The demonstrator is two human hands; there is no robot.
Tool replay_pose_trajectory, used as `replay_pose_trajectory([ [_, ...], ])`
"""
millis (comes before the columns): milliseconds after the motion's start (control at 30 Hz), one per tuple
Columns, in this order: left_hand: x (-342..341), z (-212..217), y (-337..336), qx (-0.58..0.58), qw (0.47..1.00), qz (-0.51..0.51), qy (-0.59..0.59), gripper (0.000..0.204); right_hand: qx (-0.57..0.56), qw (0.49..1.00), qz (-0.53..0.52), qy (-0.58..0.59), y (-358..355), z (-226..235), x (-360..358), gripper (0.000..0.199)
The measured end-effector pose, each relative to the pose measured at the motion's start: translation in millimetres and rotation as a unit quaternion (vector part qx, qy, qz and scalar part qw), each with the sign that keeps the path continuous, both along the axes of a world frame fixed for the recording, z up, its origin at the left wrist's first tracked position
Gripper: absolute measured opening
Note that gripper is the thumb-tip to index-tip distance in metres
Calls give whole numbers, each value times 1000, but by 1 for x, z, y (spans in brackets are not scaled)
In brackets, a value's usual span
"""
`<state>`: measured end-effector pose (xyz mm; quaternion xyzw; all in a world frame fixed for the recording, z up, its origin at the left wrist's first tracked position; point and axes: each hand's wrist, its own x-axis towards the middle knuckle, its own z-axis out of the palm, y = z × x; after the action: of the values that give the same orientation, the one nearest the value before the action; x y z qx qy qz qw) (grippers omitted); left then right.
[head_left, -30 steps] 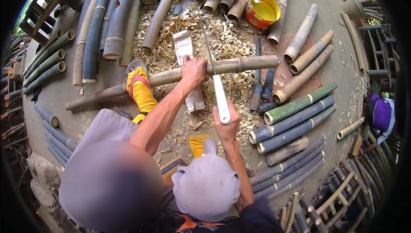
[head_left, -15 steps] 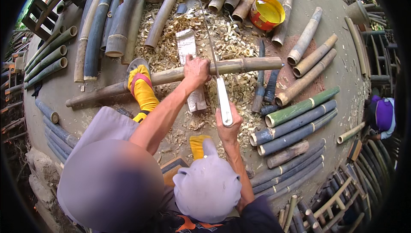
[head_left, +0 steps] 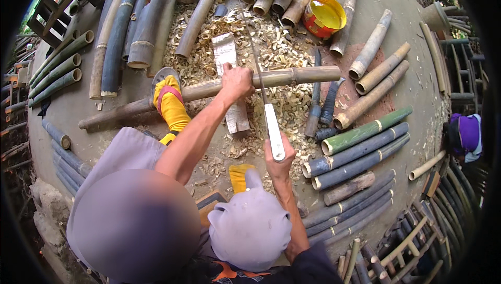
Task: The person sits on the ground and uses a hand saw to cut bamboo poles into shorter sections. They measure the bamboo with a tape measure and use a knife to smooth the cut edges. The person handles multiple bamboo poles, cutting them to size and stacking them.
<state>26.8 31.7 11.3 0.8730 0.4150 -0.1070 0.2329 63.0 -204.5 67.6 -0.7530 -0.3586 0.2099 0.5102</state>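
My left hand (head_left: pixel 238 81) is closed around a brown bamboo pole (head_left: pixel 297 76) that lies slanting across the work spot. Under the pole runs a pale, notched wooden block (head_left: pixel 225 55). In my right hand (head_left: pixel 280 167), fingers wrapped round it, is the white handle (head_left: pixel 274 130) of a handsaw. Its long, thin blade (head_left: pixel 253 49) points away from me and crosses the pole just right of my left hand. My left foot, in a yellow sock (head_left: pixel 172 109) and a sandal, rests against the pole further left. How deep the blade sits in the bamboo cannot be made out.
Wood chips (head_left: pixel 282 54) cover the ground around the block. A red and yellow bucket (head_left: pixel 324 16) stands at the back right. Two dark tools (head_left: pixel 315 107) lie under the pole's right end. Cut bamboo pieces (head_left: pixel 365 136) lie all around. Another person (head_left: pixel 466 133) is at the far right.
The saw and my right hand have slid a little toward me. My left hand stays on the pole, and the pole's right end is slightly higher in view.
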Motion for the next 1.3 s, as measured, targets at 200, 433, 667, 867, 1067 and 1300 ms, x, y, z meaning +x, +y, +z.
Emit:
replay_pose_trajectory([
  [200, -12, 4, 1, -17, 999, -28, 27, 11, -142, 986, 35, -75, -196, 54, -58, 39],
  [433, -1, 11, 17, -32, 999, -5, 21, 14, -137, 988, 5, -77, -218, 24, -67, 33],
  [667, -14, 5, -24, 26, 999, -38, 27, 5, -131, 987, 54, -70, -207, 118, -48, 40],
  [867, -16, 3, -39, 21, 998, -61, 12, 18, -142, 987, 4, -74, -109, 77, -40, 18],
  [1067, -31, -7, -40, -3, 999, -38, -14, 11, -111, 994, 21, -11, -90, 19, -38, 32],
  [1300, -18, 11, -21, -73, 995, -59, 38, 19, -201, 971, 68, -110, -234, 57, -75, 35],
])
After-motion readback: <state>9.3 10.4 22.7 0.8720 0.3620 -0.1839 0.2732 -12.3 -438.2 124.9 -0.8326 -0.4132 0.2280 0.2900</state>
